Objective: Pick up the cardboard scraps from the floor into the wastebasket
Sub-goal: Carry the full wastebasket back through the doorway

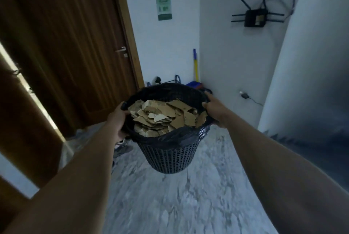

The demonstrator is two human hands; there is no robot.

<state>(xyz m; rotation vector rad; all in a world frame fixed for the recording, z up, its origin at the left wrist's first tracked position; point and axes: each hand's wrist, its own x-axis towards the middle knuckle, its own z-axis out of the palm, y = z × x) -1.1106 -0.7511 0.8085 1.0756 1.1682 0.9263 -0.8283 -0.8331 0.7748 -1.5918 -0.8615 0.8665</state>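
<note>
A dark lattice wastebasket (170, 160) lined with a black bag hangs in the air in front of me, above the marble floor. Several brown cardboard scraps (166, 116) fill it almost to the rim. My left hand (118, 120) grips the rim on the left side, thumb over the edge. My right hand (214, 110) grips the rim on the right, with the forefinger stretched along the edge. No scraps show on the visible floor.
A wooden door (66, 44) stands shut at the left, with an open door leaf nearer me. In the far corner lean a yellow-handled broom (196, 67) and a blue dustpan (194, 84). A router (255, 17) hangs on the wall. A shoe (120, 142) lies under the basket's left side.
</note>
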